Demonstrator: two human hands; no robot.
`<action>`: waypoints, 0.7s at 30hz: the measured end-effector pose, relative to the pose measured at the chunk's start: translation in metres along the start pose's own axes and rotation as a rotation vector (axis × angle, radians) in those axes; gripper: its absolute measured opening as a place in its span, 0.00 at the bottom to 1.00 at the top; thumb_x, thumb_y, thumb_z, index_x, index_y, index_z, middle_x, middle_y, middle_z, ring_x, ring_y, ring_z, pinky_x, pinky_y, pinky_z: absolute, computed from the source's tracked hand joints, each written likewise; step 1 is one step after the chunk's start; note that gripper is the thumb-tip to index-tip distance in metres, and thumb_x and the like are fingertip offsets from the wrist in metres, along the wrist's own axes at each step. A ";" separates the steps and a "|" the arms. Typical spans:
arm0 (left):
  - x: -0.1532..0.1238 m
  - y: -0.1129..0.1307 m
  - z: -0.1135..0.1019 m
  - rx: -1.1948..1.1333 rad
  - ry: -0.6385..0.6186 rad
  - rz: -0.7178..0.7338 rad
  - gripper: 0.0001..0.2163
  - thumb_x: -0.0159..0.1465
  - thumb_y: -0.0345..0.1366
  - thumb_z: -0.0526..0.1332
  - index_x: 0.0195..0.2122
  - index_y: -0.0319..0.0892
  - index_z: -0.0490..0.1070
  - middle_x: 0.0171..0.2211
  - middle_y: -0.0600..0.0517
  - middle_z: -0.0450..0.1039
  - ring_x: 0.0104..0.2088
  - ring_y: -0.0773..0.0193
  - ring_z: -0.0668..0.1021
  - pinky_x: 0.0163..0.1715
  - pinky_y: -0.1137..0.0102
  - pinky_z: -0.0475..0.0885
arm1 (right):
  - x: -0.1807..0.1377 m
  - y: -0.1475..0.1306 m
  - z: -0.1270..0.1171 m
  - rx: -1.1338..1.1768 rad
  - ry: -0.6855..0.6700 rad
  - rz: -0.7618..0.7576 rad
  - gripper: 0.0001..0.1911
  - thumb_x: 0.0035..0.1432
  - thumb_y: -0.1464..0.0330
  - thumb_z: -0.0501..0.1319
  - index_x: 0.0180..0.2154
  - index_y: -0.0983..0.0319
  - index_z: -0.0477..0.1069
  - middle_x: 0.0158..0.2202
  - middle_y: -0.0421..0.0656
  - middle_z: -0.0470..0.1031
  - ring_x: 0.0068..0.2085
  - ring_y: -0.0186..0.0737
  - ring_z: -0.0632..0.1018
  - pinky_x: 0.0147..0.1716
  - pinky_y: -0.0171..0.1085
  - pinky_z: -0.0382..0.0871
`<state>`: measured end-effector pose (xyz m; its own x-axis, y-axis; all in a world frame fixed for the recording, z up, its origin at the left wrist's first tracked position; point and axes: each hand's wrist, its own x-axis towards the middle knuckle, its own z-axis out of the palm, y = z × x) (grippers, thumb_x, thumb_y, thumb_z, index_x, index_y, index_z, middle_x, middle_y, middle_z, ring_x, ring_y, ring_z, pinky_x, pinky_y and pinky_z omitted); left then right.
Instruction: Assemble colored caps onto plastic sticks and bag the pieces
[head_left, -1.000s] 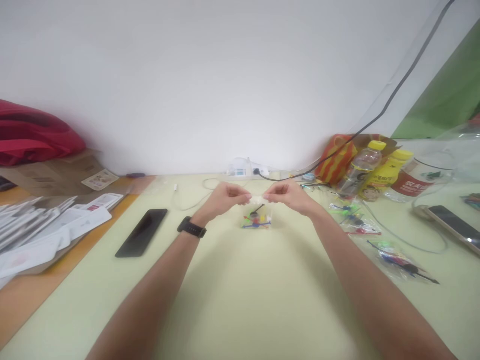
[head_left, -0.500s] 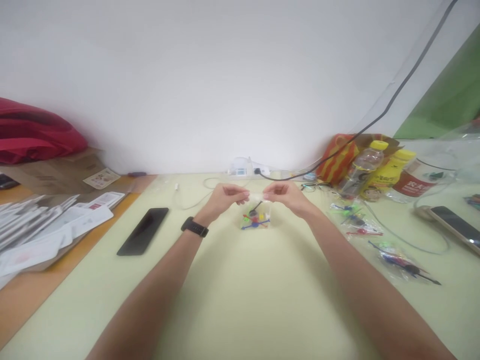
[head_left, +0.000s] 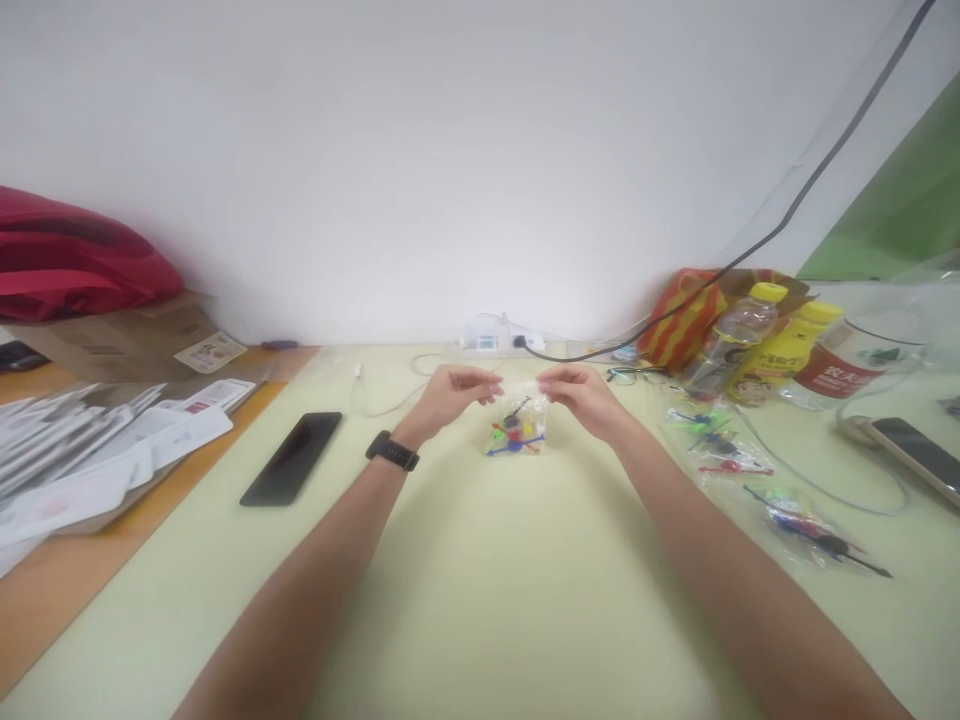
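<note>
A small clear plastic bag [head_left: 517, 428] hangs between my hands over the pale green table mat [head_left: 517, 560]. Inside it are small red, blue, green, yellow and black plastic pieces. My left hand [head_left: 456, 398] pinches the bag's top left corner between thumb and fingers; a black watch [head_left: 393, 451] is on that wrist. At the top right corner, my right hand [head_left: 583, 398] pinches the bag in the same way. The bag's upper edge spans the space between the two pinches.
On the left lie a black phone [head_left: 292, 459] and a pile of white packets [head_left: 112, 460]. To the right are more filled bags [head_left: 810, 525], yellow-capped bottles [head_left: 784, 355] and another phone [head_left: 919, 450]. A black cable [head_left: 780, 230] crosses the wall to a power strip [head_left: 484, 333].
My hands have moved slightly apart, and the bag's top now looks wider and more spread. The whole view has shifted a little. Both hands still hold the bag.
</note>
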<state>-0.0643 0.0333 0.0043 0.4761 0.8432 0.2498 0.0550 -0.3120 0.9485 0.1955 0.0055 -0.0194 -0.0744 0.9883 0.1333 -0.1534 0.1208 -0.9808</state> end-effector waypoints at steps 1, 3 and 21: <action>0.000 0.000 0.000 -0.002 0.006 0.007 0.16 0.60 0.44 0.73 0.45 0.40 0.84 0.39 0.42 0.84 0.36 0.58 0.82 0.40 0.64 0.78 | 0.000 0.001 -0.001 0.006 0.001 0.002 0.13 0.40 0.64 0.77 0.32 0.59 0.83 0.29 0.41 0.80 0.31 0.36 0.76 0.36 0.38 0.69; 0.000 -0.001 0.001 0.001 0.013 0.019 0.16 0.60 0.44 0.73 0.45 0.40 0.84 0.40 0.42 0.84 0.36 0.59 0.82 0.41 0.64 0.78 | 0.001 0.002 -0.002 0.023 -0.002 0.005 0.13 0.41 0.65 0.77 0.32 0.59 0.83 0.29 0.41 0.80 0.32 0.36 0.76 0.36 0.38 0.69; 0.000 -0.002 0.002 0.081 0.067 -0.008 0.12 0.60 0.42 0.72 0.40 0.41 0.85 0.41 0.44 0.84 0.43 0.53 0.83 0.48 0.60 0.77 | 0.000 0.000 -0.002 -0.044 -0.019 -0.094 0.08 0.45 0.66 0.74 0.32 0.59 0.85 0.32 0.44 0.83 0.34 0.39 0.77 0.40 0.40 0.70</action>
<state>-0.0632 0.0327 0.0020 0.4156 0.8724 0.2571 0.1306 -0.3370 0.9324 0.1977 0.0059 -0.0193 -0.0807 0.9704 0.2275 -0.1169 0.2175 -0.9690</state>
